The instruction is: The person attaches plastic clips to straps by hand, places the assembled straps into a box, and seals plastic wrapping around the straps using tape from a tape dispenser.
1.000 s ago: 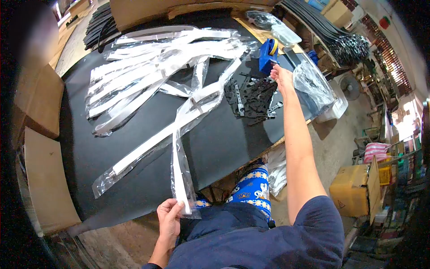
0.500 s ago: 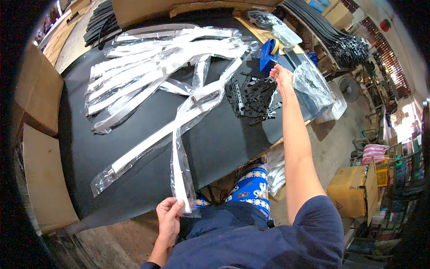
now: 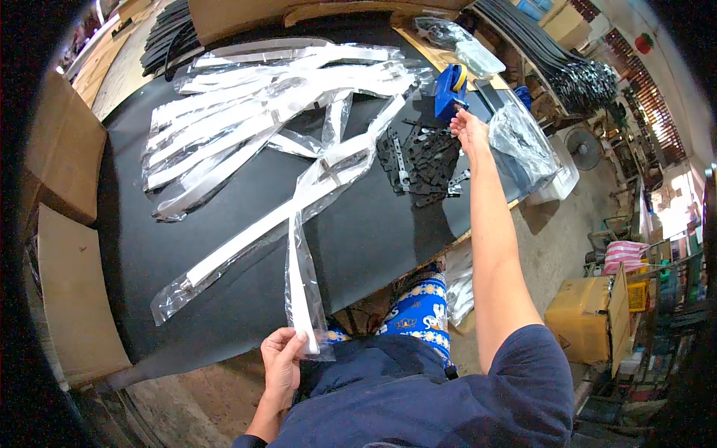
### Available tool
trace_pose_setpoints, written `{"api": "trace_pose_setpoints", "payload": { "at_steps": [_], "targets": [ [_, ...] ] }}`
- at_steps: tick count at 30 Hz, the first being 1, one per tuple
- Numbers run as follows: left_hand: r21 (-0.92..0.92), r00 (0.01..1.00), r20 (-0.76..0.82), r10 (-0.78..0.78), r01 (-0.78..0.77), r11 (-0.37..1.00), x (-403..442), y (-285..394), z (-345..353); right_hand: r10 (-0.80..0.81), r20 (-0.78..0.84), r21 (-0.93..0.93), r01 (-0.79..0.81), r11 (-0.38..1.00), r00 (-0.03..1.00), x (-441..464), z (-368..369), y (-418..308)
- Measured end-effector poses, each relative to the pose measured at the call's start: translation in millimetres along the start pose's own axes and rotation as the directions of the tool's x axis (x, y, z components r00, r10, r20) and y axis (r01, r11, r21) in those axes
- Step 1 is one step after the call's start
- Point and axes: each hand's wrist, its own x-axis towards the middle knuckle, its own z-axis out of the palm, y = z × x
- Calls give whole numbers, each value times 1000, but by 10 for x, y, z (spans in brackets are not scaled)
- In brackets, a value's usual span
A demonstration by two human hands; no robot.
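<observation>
In my left hand point(image 3: 281, 361), thumb and fingers pinch the lower end of a white strip in a clear plastic sleeve point(image 3: 300, 299). This sleeve runs up over the table and crosses another bagged white strip point(image 3: 239, 248). My right hand point(image 3: 470, 131) is stretched out to the front of a blue tape dispenser point(image 3: 449, 95) with a yellow-rimmed roll. Its fingers are pinched together at the dispenser's edge, on the end of the tape, which hardly shows. Just left of that hand lies a heap of small black plastic parts point(image 3: 424, 164).
Several bagged white strips point(image 3: 224, 134) are spread over the black tabletop point(image 3: 224, 216). Cardboard boxes point(image 3: 67, 157) border the left side. A clear plastic bag point(image 3: 519, 142) lies at the right edge, near bundled black strips point(image 3: 556, 56). A carton point(image 3: 586, 317) and a fan point(image 3: 584, 147) stand at right.
Almost nothing differs. My right hand stays at the tape dispenser with a very slight shift of the fingers, and my left hand keeps its pinch on the sleeve end.
</observation>
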Motion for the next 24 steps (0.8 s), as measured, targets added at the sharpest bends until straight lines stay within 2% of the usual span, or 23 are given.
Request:
{"api": "trace_pose_setpoints", "payload": {
  "at_steps": [4,6,12,14,20,21,24],
  "targets": [
    [12,1000,-1,1,-1,1000,-5,0,4,119,39,69,-122,990,992,44,-3,-45],
    [7,1000,-1,0,0,1000,-8,-1,5,246,76,121,-253,960,966,146,-12,-52],
    [2,1000,3,15,-15,1000,-12,-2,28,362,173,103,-382,918,916,282,-23,-135],
    [15,1000,1,25,-25,1000,-5,-17,30,370,145,87,-384,919,918,311,-12,-177],
    [15,999,28,41,-42,999,-8,-5,43,458,268,-2,-475,880,848,305,-13,-369],
    [14,998,32,48,-49,999,-4,-5,42,458,203,-31,-461,887,866,247,54,-391],
    [36,996,52,78,-80,996,10,-16,69,458,183,18,-469,883,870,265,138,-249]
  ]
}}
